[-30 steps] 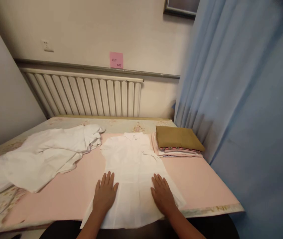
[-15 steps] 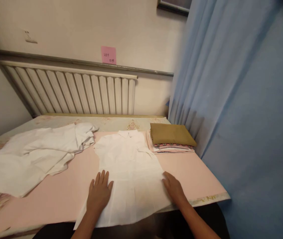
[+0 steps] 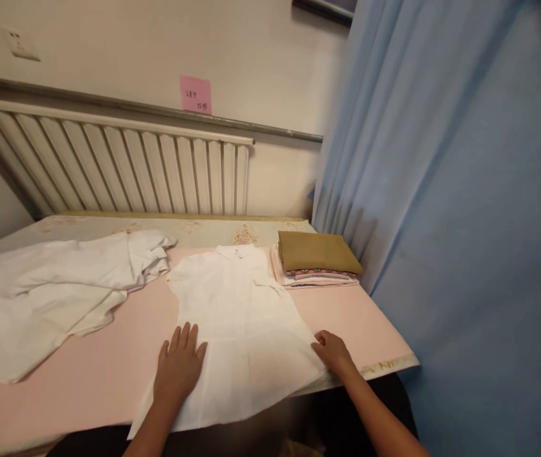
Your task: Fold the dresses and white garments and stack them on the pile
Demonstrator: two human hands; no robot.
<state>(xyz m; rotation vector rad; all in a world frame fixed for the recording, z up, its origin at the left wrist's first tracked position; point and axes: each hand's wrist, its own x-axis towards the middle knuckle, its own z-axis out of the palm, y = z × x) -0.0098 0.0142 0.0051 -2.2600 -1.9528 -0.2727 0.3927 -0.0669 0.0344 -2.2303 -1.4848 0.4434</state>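
A white short-sleeved shirt (image 3: 237, 317) lies spread out face up, its collar (image 3: 235, 252) pointing away from me and its hem at the near table edge. My left hand (image 3: 179, 368) rests flat on the shirt's left side, palm down, fingers stretched. At the lower right side edge of the shirt is my right hand (image 3: 334, 354), its fingers curled in and its thumb on the fabric edge, closed on the cloth. The fingertips under that edge are partly hidden.
A crumpled white garment (image 3: 61, 285) covers the left of the pink cloth (image 3: 122, 362). Folded clothes with a mustard-brown piece on top (image 3: 318, 252) are stacked at the back right. A blue curtain (image 3: 465, 222) hangs to the right; a radiator (image 3: 156, 168) stands behind.
The view has shifted slightly to the right. My right hand's fingers have curled in at the shirt's side edge. My left hand stays flat on the shirt.
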